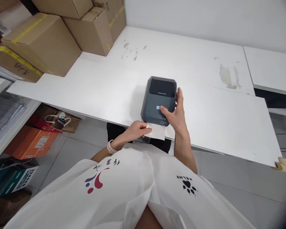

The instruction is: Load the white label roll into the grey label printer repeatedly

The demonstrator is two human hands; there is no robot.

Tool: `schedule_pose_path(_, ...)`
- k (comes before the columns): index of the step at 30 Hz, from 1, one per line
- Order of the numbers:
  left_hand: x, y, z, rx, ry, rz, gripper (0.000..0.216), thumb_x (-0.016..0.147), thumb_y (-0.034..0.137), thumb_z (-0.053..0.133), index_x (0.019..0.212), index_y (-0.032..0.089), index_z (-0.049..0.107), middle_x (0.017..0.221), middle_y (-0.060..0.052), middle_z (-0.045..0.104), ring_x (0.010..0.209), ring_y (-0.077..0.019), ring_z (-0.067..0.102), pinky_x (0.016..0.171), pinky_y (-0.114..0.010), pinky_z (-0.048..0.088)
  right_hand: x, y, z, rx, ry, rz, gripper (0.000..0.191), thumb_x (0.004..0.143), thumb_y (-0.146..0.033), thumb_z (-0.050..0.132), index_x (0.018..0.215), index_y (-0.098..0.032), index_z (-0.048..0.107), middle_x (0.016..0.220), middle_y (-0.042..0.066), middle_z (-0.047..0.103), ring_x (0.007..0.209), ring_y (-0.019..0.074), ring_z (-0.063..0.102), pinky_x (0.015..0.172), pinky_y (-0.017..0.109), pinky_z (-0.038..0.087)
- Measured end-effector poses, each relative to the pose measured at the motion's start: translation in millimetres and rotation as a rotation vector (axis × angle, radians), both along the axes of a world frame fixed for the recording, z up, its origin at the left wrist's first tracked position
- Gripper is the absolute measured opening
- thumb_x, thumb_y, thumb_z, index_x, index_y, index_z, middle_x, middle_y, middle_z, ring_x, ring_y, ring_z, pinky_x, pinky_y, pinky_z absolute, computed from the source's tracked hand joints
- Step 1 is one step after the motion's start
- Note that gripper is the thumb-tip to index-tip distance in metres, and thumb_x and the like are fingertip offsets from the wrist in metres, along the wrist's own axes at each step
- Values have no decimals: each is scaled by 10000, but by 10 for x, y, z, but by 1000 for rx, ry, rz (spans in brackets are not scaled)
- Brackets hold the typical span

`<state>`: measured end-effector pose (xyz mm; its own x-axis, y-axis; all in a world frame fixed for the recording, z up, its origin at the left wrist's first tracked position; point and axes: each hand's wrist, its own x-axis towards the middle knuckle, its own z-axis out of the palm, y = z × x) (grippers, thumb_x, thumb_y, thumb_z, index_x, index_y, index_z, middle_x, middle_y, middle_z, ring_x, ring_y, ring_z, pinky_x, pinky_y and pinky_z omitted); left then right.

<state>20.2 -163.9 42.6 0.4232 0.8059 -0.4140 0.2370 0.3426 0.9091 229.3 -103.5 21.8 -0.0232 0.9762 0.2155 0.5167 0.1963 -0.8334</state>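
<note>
A dark grey label printer (pixel 159 101) sits near the front edge of the white table, a black window on its upper half. A strip of white label paper (pixel 158 131) sticks out from its front and hangs over the table edge. My left hand (pixel 138 129) pinches the left side of this strip between thumb and fingers, close to the printer's front corner. My right hand (pixel 177 116) grips the printer's right side. Its thumb lies on top, at the small pale button (pixel 158 107), while the other fingers are partly hidden behind the side.
Cardboard boxes (pixel 47 44) with yellow tape are stacked at the table's back left. Below on the left are an orange box (pixel 30 141) and a teal box (pixel 16 179). A beige corner guard (pixel 283 165) covers the table's front right corner. Behind stands a white wall (pixel 209 22).
</note>
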Motion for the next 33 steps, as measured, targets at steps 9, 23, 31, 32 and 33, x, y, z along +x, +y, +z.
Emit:
schedule_pose_path(9, -43, 125, -147, 519, 130, 567, 401, 988, 512, 428, 1189, 256, 662, 1198, -72, 717, 1101, -194, 664, 895, -316, 553, -4, -95, -61, 4, 38, -52, 838, 913, -547, 583, 1605, -365, 147, 1696, 63, 236, 1573, 304, 232, 1245, 587, 287)
schedule_pose_path(23, 50, 276, -229, 565, 51, 311, 616, 1041, 571, 244, 1607, 329, 282, 1711, -6, 253, 1594, -208, 196, 1288, -409, 261, -12, -270, -268, 203, 142, -113, 666, 1015, -609, 57, 1628, -354, 118, 1682, 51, 254, 1573, 277, 269, 1242, 552, 343)
schedule_pose_path(31, 70, 1108, -201, 614, 189, 359, 613, 941, 429, 521, 1523, 257, 430, 1614, -94, 436, 1472, -287, 418, 1129, -417, 443, -6, 967, 488, 562, 49, -168, 730, 985, -717, 92, 1585, -432, -209, 1709, -1, 72, 1596, 345, 164, 1235, 619, 270)
schedule_pose_path(32, 61, 1174, -246, 561, 200, 301, 664, 908, 392, 556, 1540, 254, 406, 1626, -99, 416, 1468, -302, 419, 1119, -423, 449, 0, 1138, 545, 560, 52, -179, 749, 979, -726, 96, 1582, -423, -228, 1710, 8, 78, 1592, 348, 182, 1233, 624, 269)
schedule_pose_path(33, 56, 1225, -293, 505, 198, 243, 735, 873, 356, 584, 1567, 255, 362, 1639, -101, 394, 1468, -314, 418, 1113, -425, 453, 9, 1293, 591, 550, 56, -185, 769, 972, -736, 104, 1583, -413, -232, 1714, 18, 88, 1590, 347, 189, 1233, 623, 268)
